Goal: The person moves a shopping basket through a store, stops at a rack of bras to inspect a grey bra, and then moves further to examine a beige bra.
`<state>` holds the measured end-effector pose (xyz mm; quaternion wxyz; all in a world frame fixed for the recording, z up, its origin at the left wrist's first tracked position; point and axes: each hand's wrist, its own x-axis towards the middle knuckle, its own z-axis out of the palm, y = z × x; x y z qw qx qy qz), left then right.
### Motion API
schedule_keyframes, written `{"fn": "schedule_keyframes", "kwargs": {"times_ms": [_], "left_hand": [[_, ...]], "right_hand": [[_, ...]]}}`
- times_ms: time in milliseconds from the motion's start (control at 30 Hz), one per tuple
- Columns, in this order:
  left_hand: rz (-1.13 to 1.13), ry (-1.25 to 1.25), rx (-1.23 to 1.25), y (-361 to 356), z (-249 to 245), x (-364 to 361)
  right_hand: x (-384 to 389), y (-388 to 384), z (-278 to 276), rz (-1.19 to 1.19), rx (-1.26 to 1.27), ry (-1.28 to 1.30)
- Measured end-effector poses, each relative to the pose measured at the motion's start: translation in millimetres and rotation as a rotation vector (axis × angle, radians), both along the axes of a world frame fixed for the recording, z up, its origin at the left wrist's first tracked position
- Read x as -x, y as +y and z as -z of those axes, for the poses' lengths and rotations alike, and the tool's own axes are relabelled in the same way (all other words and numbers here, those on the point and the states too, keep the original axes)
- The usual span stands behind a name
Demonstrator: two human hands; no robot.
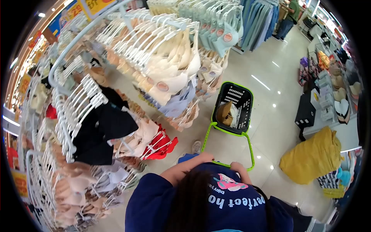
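Note:
A black shopping basket (pixel 245 101) with a lime-green rim stands on the floor ahead of me. Its long green handle (pixel 251 151) reaches back to my waist. My left hand (pixel 207 156) is closed at the left end of the handle's crossbar. On the right part of the same bar, my right hand (pixel 238 167) is closed too; most fingers of both hands are hidden. Inside the basket lie a brown item (pixel 224 113) and something white (pixel 234 115), whose kinds I cannot make out.
Racks of bras on white hangers (pixel 162 63) fill the left side, black ones (pixel 104 131) closest. Trousers (pixel 257 25) hang at the back, near a person (pixel 288 19). At right are a yellow sack (pixel 311 156), a black box (pixel 307 108) and shelves of shoes (pixel 340 94).

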<state>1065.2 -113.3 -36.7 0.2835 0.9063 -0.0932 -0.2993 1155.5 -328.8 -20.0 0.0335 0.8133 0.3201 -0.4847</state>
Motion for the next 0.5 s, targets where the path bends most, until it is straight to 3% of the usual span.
{"fn": "schedule_keyframes", "kwargs": {"times_ms": [200,433,500], "left_hand": [[-0.008,0.008,0.165,30.3,11.5,-48.1],[0.026,-0.029,0.137,68.1,-2.8,-83.2],[0.028,-0.024,0.156,79.6,-14.7,-87.3]], "right_hand": [[-35.9,24.4,-4.8,0.037,0.019,-0.008],[-59.2,66.5,-32.8,0.160,0.055,-0.046],[-60.8,68.8,-13.5,0.182,0.035,-0.040]]}}
